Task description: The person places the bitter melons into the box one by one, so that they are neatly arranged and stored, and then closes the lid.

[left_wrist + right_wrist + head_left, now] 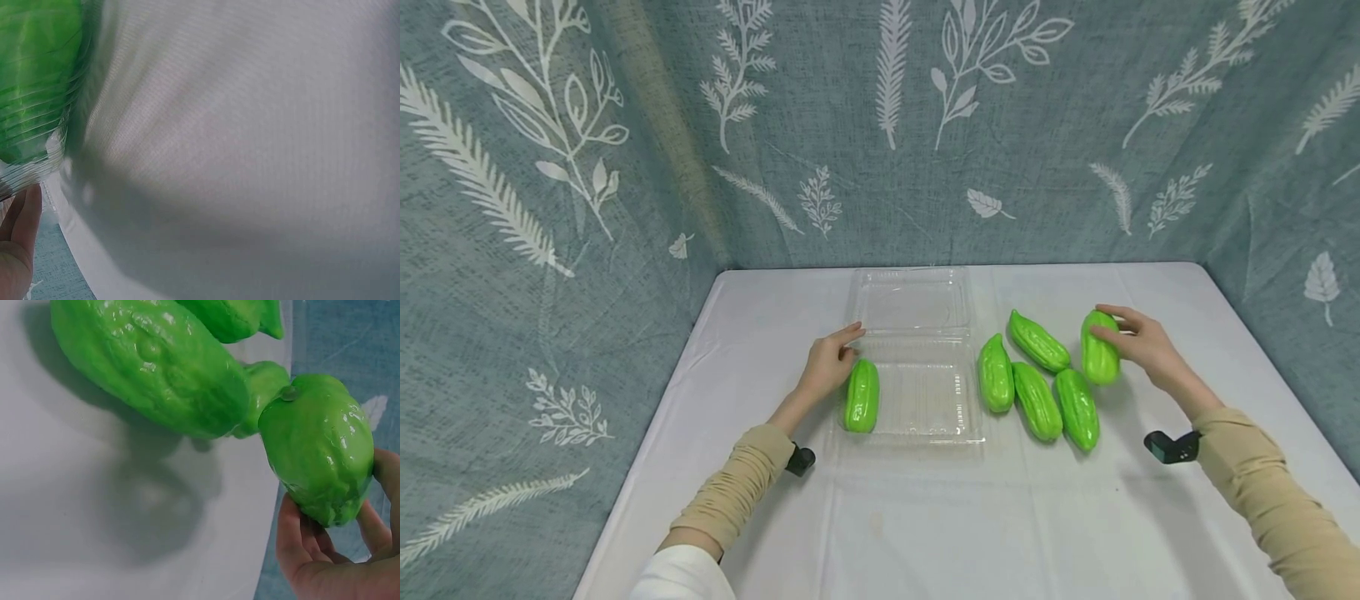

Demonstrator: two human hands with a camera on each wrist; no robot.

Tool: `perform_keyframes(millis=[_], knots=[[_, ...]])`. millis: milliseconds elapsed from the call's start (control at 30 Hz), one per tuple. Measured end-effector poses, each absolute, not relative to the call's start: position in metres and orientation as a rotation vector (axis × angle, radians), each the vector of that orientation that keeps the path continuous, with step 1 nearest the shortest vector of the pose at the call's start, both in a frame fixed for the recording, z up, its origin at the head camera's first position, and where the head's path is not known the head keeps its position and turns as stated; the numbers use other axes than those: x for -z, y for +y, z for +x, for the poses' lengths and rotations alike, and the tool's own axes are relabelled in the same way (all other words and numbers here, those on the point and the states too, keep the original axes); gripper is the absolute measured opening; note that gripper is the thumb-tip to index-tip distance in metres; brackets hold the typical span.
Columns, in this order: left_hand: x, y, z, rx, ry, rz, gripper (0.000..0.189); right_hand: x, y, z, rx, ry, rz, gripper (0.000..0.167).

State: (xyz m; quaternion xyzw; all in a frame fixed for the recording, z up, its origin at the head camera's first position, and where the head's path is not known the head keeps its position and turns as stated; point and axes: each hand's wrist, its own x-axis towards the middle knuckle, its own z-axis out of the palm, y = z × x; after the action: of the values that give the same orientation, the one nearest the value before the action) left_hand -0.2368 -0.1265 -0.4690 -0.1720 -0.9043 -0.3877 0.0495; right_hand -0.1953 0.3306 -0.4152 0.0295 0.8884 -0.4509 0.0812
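My right hand (1138, 337) holds a green bitter melon (1101, 357) above the right side of the table, thumb on one side and fingers on the other. The right wrist view shows the same melon (319, 453) end-on in the fingers. At the left edge of a clear plastic clamshell box (917, 437), my left hand (827, 364) rests its fingertips near the hinge. One bitter melon (862, 397) lies lengthwise along the left side of the box's base. Through the box wall it shows green (34, 75) in the left wrist view, with straight fingers at the corner.
Several more bitter melons (1037, 402) lie close together right of the box, between it and my right hand. The box's lid (913, 302) is folded back flat toward the rear. A white cloth (910, 517) covers the table, and a patterned blue-green curtain (850, 117) hangs behind.
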Motion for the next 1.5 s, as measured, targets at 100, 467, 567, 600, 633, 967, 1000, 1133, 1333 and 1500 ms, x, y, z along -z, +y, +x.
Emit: perform_keyframes(millis=[100,467,567,600,633,967,1000,1133,1333,1500], knots=[[0.47,-0.127,-0.237,1.179,-2.75,-0.526,0.04,0.414,0.326,-0.195,1.379,2.636,0.088,0.071],[0.469,-0.127,-0.237,1.179,-2.751,-0.514,0.04,0.411,0.309,-0.197,1.438,2.594,0.088,0.071],[0.469,-0.126,-0.237,1.179,-2.759,-0.513,0.04,0.41,0.306,-0.197,1.459,2.586,0.089,0.071],[0.469,-0.126,-0.237,1.178,-2.762,-0.514,0.041,0.41,0.305,-0.197,1.464,2.584,0.09,0.071],[0.469,-0.126,-0.237,1.177,-2.764,-0.516,0.041,0.41,0.304,-0.197,1.469,2.583,0.088,0.07],[0.472,-0.127,-0.238,1.174,-2.754,-0.519,0.041,0.409,0.293,-0.197,1.513,2.565,0.058,0.069],[0.472,-0.127,-0.238,1.173,-2.755,-0.518,0.041,0.409,0.292,-0.197,1.511,2.566,0.054,0.069],[0.472,-0.127,-0.238,1.176,-2.76,-0.514,0.041,0.409,0.286,-0.198,1.522,2.556,0.049,0.068],[0.472,-0.127,-0.238,1.178,-2.767,-0.509,0.04,0.409,0.278,-0.199,1.559,2.532,0.038,0.068],[0.471,-0.126,-0.238,1.178,-2.765,-0.513,0.04,0.409,0.272,-0.199,1.564,2.523,0.025,0.068]])
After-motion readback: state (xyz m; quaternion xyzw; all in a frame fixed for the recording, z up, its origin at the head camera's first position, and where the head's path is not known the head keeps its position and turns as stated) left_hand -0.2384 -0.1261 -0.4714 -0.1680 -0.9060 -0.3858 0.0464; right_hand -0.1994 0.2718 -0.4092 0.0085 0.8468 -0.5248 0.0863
